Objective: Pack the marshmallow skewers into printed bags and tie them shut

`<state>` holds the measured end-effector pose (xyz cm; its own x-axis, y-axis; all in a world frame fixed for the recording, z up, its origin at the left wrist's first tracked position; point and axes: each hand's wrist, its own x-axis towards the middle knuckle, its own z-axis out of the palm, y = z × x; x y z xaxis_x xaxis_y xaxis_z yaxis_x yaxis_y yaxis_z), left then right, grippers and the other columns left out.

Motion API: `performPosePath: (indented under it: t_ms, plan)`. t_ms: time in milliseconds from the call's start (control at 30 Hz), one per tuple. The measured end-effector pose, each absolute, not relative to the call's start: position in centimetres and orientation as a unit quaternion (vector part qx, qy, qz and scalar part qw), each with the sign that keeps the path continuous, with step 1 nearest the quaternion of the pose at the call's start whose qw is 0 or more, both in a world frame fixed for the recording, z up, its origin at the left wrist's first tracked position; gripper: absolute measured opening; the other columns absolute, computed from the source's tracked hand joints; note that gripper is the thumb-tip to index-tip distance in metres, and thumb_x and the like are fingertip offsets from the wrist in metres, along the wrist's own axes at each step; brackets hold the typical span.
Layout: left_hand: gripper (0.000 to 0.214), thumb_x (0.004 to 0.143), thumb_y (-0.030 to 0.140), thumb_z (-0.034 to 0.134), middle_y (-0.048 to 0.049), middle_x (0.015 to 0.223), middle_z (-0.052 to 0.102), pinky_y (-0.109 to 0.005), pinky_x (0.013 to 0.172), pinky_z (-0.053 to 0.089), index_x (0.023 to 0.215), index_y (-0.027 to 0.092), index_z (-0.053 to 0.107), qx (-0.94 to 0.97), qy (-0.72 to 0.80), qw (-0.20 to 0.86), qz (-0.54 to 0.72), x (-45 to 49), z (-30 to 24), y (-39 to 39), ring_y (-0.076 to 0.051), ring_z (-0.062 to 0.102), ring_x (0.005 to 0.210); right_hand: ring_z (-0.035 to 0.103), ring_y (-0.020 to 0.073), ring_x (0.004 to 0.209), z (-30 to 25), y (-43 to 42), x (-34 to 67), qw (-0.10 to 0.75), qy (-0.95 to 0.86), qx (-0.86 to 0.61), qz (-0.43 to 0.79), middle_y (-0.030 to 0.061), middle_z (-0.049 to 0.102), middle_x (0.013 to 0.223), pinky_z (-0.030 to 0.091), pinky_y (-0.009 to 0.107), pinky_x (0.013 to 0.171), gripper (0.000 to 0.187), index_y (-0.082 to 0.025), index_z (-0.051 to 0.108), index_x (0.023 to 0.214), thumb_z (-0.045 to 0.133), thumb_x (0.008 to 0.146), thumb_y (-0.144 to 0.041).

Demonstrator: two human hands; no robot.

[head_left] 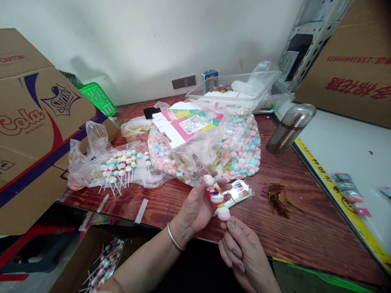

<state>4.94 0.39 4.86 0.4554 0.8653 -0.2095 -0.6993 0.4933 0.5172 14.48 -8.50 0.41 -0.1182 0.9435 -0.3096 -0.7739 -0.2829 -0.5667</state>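
"What's in your hands?"

"A candy skewer [217, 197]. My left hand [195, 205] is closed round its upper candies and my right hand [244, 252] pinches the bottom one, just above the near edge of the table [305, 236]."

"Any writing nearby?"

"The cardboard box [36, 134] on my left reads 'Sprite', 'Cola' and 'CARTON' — the pink box [186, 124] on the candy bag [241, 150] shows a QR code."
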Motion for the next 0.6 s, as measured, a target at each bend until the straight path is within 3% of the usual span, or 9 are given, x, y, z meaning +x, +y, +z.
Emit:
performPosePath:
  t_ms: [133,333,433,600]
  plan:
    - [0.028,0.077,0.035,0.074,0.0008,0.071,0.059,-0.033,0.082,0.050,0.093,0.014,0.063,0.123,0.226,0.849,0.461,4.8,5.5,1.3,-0.014,0.061,0.071,0.016,0.0000,0.030,0.3,-8.6,14.3,0.573,-0.149,-0.320,0.739,-0.0142,0.028,0.041,0.029,0.014,0.033,0.025,-0.017,0.064,0.079,0.066,0.085,-0.041]
    - [0.026,0.083,0.039,0.067,0.0002,0.068,0.058,-0.036,0.082,0.051,0.081,0.015,0.057,0.070,0.286,0.830,0.474,5.7,5.9,0.6,-0.015,0.062,0.069,0.024,0.0018,0.033,-0.2,-8.7,13.9,0.580,-0.201,-0.396,0.683,-0.0129,0.031,0.042,0.029,0.015,0.036,0.032,-0.017,0.060,0.076,0.068,0.082,-0.048]
    - [0.028,0.083,0.041,0.066,0.0002,0.069,0.057,-0.036,0.082,0.050,0.084,0.015,0.056,0.101,0.282,0.825,0.479,5.7,5.9,0.3,-0.016,0.062,0.071,0.028,0.0028,0.035,-0.3,-8.7,13.9,0.585,-0.215,-0.429,0.654,-0.0118,0.034,0.042,0.029,0.016,0.037,0.036,-0.017,0.057,0.074,0.068,0.081,-0.051]
    - [0.026,0.079,0.022,0.071,0.0020,0.069,0.057,-0.031,0.082,0.048,0.100,0.015,0.057,0.218,0.259,0.819,0.464,5.3,5.4,-0.3,-0.015,0.063,0.077,0.023,0.0029,0.034,0.1,-8.7,13.8,0.585,-0.199,-0.417,0.667,-0.0131,0.030,0.042,0.029,0.017,0.036,0.034,-0.018,0.057,0.075,0.067,0.081,-0.050]
